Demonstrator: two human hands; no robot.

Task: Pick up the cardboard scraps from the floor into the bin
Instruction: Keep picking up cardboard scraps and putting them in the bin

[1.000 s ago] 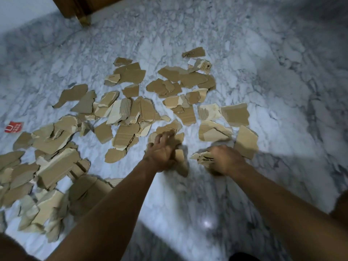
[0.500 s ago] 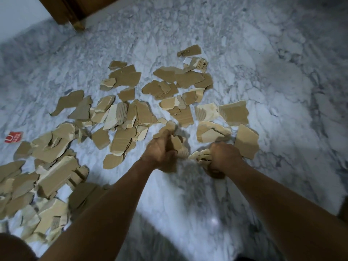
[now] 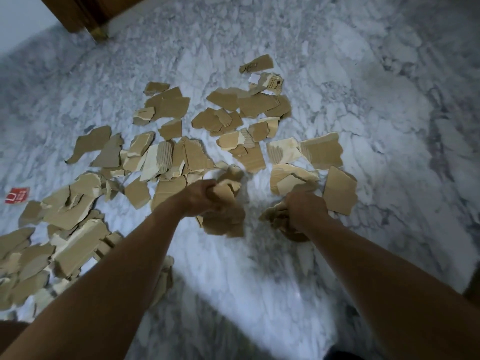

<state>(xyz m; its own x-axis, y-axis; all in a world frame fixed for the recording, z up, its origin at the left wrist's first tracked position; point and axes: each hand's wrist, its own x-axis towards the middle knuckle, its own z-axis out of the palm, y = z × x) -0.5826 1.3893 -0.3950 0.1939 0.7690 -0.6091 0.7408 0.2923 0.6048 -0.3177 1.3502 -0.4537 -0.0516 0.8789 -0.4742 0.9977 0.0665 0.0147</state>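
Several torn brown cardboard scraps [image 3: 171, 107] lie scattered over the white marble floor [image 3: 376, 126], from the far middle down to a pile at the left edge [image 3: 67, 245]. My left hand [image 3: 200, 200] grips a bunch of scraps [image 3: 226, 214] just above the floor. My right hand [image 3: 305, 210] holds another small bunch of scraps [image 3: 272, 216] that sticks out to its left. A larger flat scrap [image 3: 339, 190] lies right beside my right hand. No bin is in view.
A dark wooden door frame [image 3: 85, 14] stands at the top left. A small red printed scrap [image 3: 17, 195] lies on the floor at the far left. Bare marble stretches to the right and in front of me, between my arms.
My left hand has closed round scraps and lifted them off the floor. My right hand keeps its bunch and has barely moved.
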